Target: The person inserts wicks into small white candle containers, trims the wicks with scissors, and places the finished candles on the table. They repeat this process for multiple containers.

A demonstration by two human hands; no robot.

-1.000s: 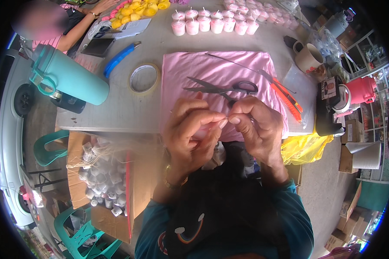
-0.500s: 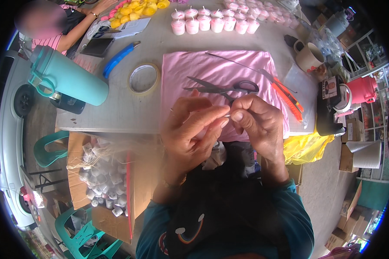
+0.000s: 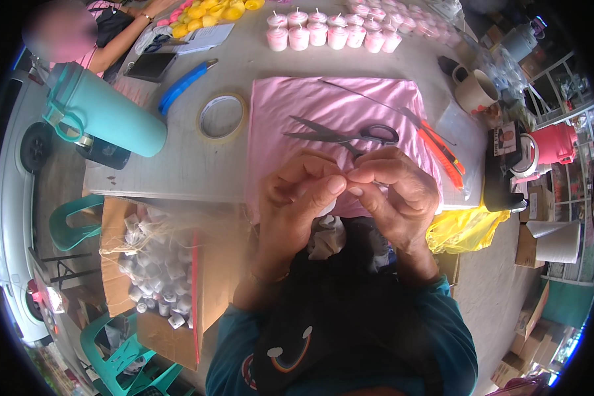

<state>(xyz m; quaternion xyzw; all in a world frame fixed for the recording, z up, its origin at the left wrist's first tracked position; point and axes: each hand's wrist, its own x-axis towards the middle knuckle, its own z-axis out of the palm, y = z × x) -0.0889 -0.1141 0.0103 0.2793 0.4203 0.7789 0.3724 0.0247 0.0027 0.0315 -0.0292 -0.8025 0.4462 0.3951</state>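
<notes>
My left hand [image 3: 296,195] and my right hand [image 3: 400,191] meet fingertip to fingertip over the near edge of a pink cloth [image 3: 277,105]. Both are closed in a pinch. Whatever they hold is small and mostly covered by the fingers; a whitish bit shows below the left thumb. Just beyond the fingers, dark-handled scissors [image 3: 336,136] lie on the cloth with their blades apart. An orange cutter knife [image 3: 442,155] rests at the cloth's right edge, beside a thin metal rod [image 3: 363,98].
Rows of pink candles [image 3: 317,34] stand at the back. A tape roll [image 3: 222,117], blue cutter [image 3: 185,86] and teal bottle [image 3: 112,115] lie left; a mug [image 3: 475,90] stands right. A carton [image 3: 214,277] of white pieces sits below the table's left front. Another person sits far left.
My fingertips have drawn closer together, and the thin white piece seen between them before is now covered. My left hand has turned, its thumb now uppermost. The view has shifted slightly.
</notes>
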